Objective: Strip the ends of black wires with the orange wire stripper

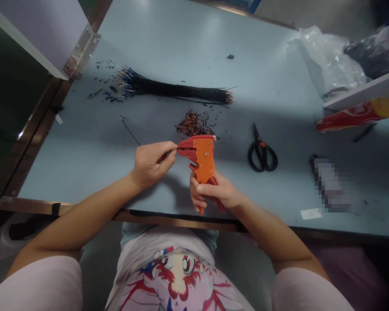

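Note:
My right hand (214, 192) is wrapped round the handles of an orange and red wire stripper (205, 160), its jaw end pointing left. My left hand (154, 164) pinches a thin black wire (129, 130) right at the stripper's jaws. One end of this wire sticks out to the upper left of my fist and has a bluish tip; the other end meets the jaws, where the exact fit is too small to make out. Just beyond the tool lies a heap of copper and black wire scraps (192, 123). Farther back rests a long bundle of black wires (175, 90).
Black-handled scissors (262, 155) lie to the right of the stripper. Farther right are a red and yellow packet (356, 115), a blurred-out object (332, 183), a white label (311, 214) and a clear plastic bag (333, 60). A pale panel (48, 30) stands at the back left.

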A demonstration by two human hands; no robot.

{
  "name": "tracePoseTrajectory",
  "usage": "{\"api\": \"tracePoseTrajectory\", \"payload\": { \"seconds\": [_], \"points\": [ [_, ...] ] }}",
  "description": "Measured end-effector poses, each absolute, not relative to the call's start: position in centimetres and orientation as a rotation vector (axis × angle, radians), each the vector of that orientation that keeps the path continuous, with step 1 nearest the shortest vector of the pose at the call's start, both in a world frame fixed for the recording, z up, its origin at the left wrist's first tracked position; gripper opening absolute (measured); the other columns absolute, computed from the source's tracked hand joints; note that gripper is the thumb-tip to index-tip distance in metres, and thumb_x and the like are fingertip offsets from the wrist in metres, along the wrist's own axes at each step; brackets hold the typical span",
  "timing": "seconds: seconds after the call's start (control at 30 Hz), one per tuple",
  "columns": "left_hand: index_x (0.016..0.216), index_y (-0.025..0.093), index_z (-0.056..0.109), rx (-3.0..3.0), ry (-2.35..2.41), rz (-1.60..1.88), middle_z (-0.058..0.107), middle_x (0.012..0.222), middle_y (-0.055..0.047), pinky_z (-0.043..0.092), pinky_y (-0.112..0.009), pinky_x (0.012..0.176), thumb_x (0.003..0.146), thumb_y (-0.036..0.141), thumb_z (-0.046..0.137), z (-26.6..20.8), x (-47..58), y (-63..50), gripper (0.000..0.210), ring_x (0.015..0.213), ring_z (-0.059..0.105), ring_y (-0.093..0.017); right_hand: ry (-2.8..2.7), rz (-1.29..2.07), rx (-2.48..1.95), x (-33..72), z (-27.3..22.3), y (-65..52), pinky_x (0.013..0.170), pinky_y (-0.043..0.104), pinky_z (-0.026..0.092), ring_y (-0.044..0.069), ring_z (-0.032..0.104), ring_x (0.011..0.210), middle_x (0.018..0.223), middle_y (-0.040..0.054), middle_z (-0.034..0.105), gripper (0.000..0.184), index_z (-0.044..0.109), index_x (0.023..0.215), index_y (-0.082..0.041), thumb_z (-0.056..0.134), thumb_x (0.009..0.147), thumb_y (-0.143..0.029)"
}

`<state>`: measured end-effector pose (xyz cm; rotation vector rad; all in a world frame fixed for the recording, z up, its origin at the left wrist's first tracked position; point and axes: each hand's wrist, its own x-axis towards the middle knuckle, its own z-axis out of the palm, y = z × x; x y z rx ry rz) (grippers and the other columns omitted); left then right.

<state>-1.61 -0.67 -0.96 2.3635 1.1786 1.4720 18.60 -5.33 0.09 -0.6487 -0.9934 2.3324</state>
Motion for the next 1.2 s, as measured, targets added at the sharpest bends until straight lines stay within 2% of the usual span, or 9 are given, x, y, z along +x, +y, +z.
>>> {"api": "tracePoseTrajectory", "payload": {
  "seconds": [0.17, 0.3, 0.43, 0.5, 0.57, 0.7, 0.93, 1.03, 1.2],
  "points": [
    [0.081, 0.019, 0.061, 2.379, 1.163, 1.48, 0.057, 0.056, 0.005, 0.035, -0.018, 0.049, 0.082, 0.014, 0.057, -1.2, -1.4, -0.4, 0.007, 0.048, 0.046, -0.005, -0.858, 2.341, -0.64, 18.1, -0.3, -5.5, 0.037, 0.02, 0.045, 0.004, 0.034, 0.038, 0.052, -0.0097, 0.033, 0.031, 0.041, 0.072, -0.018, 0.065, 0.084, -0.034],
    [0.082, 0.018, 0.063, 2.31, 1.239, 1.442, 0.061, 0.062, 0.004, 0.037, -0.018, 0.053, 0.082, 0.017, 0.058, -1.5, -1.7, 0.2, 0.006, 0.052, 0.049, -0.005, -0.824, 2.316, -0.695, 18.5, -0.2, -4.8, 0.038, 0.022, 0.047, 0.005, 0.036, 0.04, 0.054, -0.0081, 0.036, 0.035, 0.039, 0.069, -0.018, 0.065, 0.083, -0.037],
    [0.081, 0.02, 0.065, 2.034, 1.421, 1.529, 0.048, 0.052, 0.007, 0.032, -0.019, 0.047, 0.08, 0.019, 0.06, -1.5, -2.5, 1.1, 0.005, 0.045, 0.038, -0.005, -0.651, 2.152, -0.762, 20.5, 0.6, -3.1, 0.04, 0.021, 0.046, 0.005, 0.031, 0.04, 0.054, -0.0086, 0.03, 0.036, 0.038, 0.067, -0.019, 0.068, 0.08, -0.035],
    [0.079, 0.02, 0.065, 1.926, 1.45, 1.529, 0.044, 0.051, 0.007, 0.03, -0.02, 0.045, 0.079, 0.019, 0.06, -1.5, -2.8, 1.5, 0.005, 0.044, 0.034, -0.005, -0.583, 2.148, -0.77, 21.3, 0.8, -2.5, 0.044, 0.023, 0.048, 0.006, 0.036, 0.043, 0.056, -0.0073, 0.035, 0.031, 0.043, 0.071, -0.018, 0.069, 0.077, -0.033],
    [0.077, 0.019, 0.065, 1.882, 1.44, 1.512, 0.047, 0.054, 0.006, 0.029, -0.02, 0.044, 0.078, 0.02, 0.061, -1.7, -2.7, 1.6, 0.004, 0.047, 0.035, -0.005, -0.559, 2.193, -0.851, 21.5, 0.7, -2.3, 0.052, 0.029, 0.053, 0.009, 0.047, 0.05, 0.063, -0.0037, 0.047, 0.025, 0.051, 0.081, -0.017, 0.07, 0.075, -0.033],
    [0.078, 0.019, 0.064, 1.844, 1.426, 1.491, 0.046, 0.056, 0.005, 0.029, -0.019, 0.045, 0.08, 0.023, 0.061, -1.8, -2.4, 1.3, 0.005, 0.049, 0.036, -0.005, -0.68, 2.241, -1.103, 20.7, -0.1, -2.9, 0.064, 0.037, 0.055, 0.017, 0.061, 0.066, 0.078, 0.0048, 0.061, 0.034, 0.054, 0.1, -0.014, 0.07, 0.073, -0.026],
    [0.081, 0.018, 0.064, 1.94, 1.374, 1.511, 0.056, 0.062, 0.003, 0.037, -0.018, 0.05, 0.081, 0.019, 0.057, -1.6, -2.2, 0.7, 0.007, 0.053, 0.046, -0.006, -0.897, 2.137, -1.022, 20.1, -0.7, -3.4, 0.061, 0.031, 0.054, 0.017, 0.063, 0.071, 0.09, 0.0075, 0.065, 0.036, 0.053, 0.099, -0.014, 0.074, 0.072, -0.025],
    [0.083, 0.018, 0.064, 2.082, 1.345, 1.553, 0.062, 0.069, 0.001, 0.04, -0.018, 0.053, 0.081, 0.019, 0.057, -1.8, -2.2, 0.7, 0.007, 0.054, 0.049, -0.006, -0.886, 2.096, -0.975, 20.2, -0.9, -3.3, 0.067, 0.033, 0.055, 0.02, 0.065, 0.081, 0.096, 0.0092, 0.066, 0.045, 0.051, 0.106, -0.015, 0.076, 0.072, -0.031],
    [0.086, 0.019, 0.063, 2.295, 1.268, 1.598, 0.063, 0.069, 0.002, 0.042, -0.02, 0.055, 0.081, 0.019, 0.058, -2.2, -2.5, 0.7, 0.006, 0.054, 0.05, -0.006, -0.861, 2.117, -0.946, 20.1, -1.1, -3.2, 0.076, 0.037, 0.054, 0.022, 0.066, 0.089, 0.099, 0.0111, 0.067, 0.045, 0.052, 0.107, -0.015, 0.075, 0.075, -0.036]
  ]
}}
